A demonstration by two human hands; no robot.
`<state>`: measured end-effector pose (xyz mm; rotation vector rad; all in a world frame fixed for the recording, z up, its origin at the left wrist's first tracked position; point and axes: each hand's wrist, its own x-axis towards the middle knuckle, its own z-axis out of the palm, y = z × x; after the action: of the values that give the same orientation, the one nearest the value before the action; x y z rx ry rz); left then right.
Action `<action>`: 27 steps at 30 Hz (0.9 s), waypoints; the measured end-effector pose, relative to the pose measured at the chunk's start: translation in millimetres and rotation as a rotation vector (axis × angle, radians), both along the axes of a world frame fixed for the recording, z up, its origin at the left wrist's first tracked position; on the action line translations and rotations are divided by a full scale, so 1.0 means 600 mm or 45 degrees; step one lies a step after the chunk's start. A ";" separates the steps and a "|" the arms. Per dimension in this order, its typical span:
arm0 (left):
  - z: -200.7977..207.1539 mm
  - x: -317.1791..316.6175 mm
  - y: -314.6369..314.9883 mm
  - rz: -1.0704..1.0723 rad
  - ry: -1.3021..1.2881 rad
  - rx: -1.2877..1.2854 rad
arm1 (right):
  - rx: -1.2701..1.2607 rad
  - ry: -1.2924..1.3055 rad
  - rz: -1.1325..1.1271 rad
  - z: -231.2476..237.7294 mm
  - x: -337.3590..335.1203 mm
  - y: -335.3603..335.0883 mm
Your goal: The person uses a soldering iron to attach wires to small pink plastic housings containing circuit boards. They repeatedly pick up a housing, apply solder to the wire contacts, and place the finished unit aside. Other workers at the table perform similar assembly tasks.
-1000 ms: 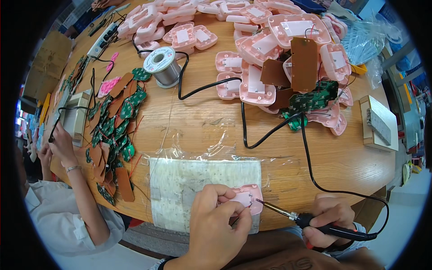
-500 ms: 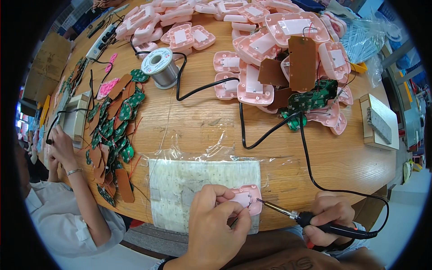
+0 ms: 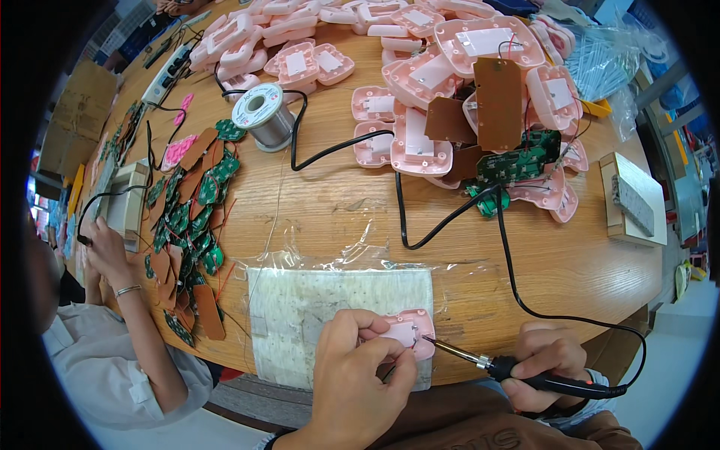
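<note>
My left hand (image 3: pixel 362 375) is closed on a small pink plastic housing (image 3: pixel 424 324), held over a worn whitish work mat (image 3: pixel 292 300) at the table's near edge. A pale rectangular panel and small metal contacts show inside the housing. From the right, my right hand (image 3: pixel 551 365) grips a soldering iron (image 3: pixel 487 364) by its black handle. The iron's tip reaches the inside of the housing, beside my left fingertips; whether it touches a contact is too small to tell. Between my left thumb and forefinger something thin may be pinched, but the fingers hide it.
The iron's black cord (image 3: pixel 517 277) loops across the table. A solder spool (image 3: pixel 264 116) stands beyond the mat. Green circuit boards (image 3: pixel 199 214) lie heaped left, pink housings (image 3: pixel 420 139) at the back. A wooden block (image 3: pixel 630 199) sits right. At left, a co-worker's hand (image 3: pixel 109 251) is working.
The soldering iron's tip has shifted slightly left and down on the pink housing, with my right hand following. My left hand holds the housing in nearly the same place.
</note>
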<state>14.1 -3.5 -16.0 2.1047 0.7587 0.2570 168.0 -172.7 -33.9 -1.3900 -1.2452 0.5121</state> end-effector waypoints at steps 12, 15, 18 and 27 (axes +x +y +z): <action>0.022 -0.006 0.015 -0.059 -0.088 0.080 | 0.027 -0.026 -0.072 0.005 0.010 -0.009; 0.020 -0.001 0.010 0.104 -0.054 -0.052 | 0.025 -0.029 -0.100 0.004 0.010 -0.010; 0.000 0.012 0.010 0.002 0.074 -0.080 | 0.045 -0.020 -0.109 0.002 0.011 -0.009; -0.035 0.024 0.002 0.206 0.036 0.034 | 0.068 -0.032 -0.153 -0.004 0.011 0.010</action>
<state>28.7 -2.6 -36.8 2.0779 0.9488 0.3271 174.4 -166.9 -36.6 -1.4202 -1.1794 0.3772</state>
